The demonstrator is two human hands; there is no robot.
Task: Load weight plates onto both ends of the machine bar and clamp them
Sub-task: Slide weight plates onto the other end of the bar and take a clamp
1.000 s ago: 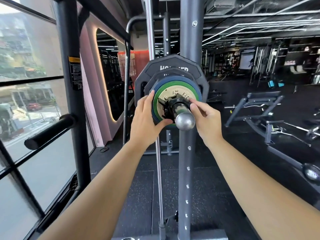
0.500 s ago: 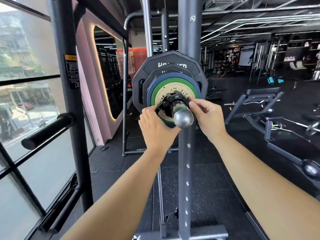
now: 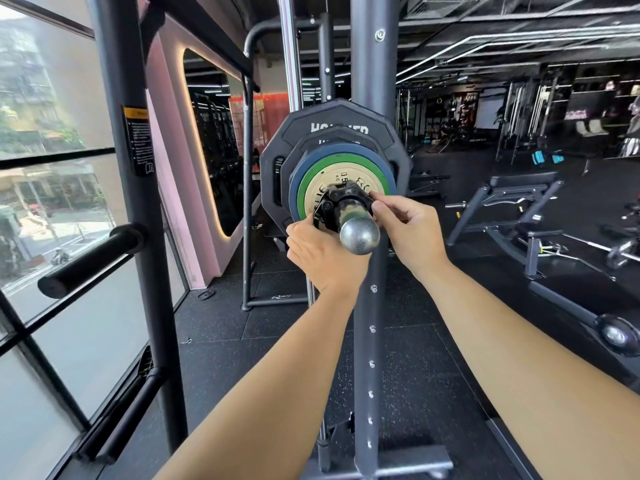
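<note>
The machine bar's steel end (image 3: 359,236) points straight at me. On it sit several plates: a big black plate (image 3: 311,123), a smaller black one behind a blue plate (image 3: 375,161), a green plate (image 3: 304,183) and a small gold plate (image 3: 320,188) in front. A black clamp collar (image 3: 341,199) rings the sleeve against the gold plate. My left hand (image 3: 323,254) grips the collar's lower left side from below. My right hand (image 3: 407,226) pinches its right side with thumb and fingers.
A grey upright post (image 3: 370,341) with holes stands just behind the bar end. A black storage peg (image 3: 90,261) juts out from the rack column (image 3: 128,202) at left, beside the window. Benches (image 3: 519,202) and another bar end (image 3: 618,336) lie to the right.
My left hand slid from the plate's face down under the collar and closed on it. My right hand stayed on the collar's right side. The view shifted slightly.
</note>
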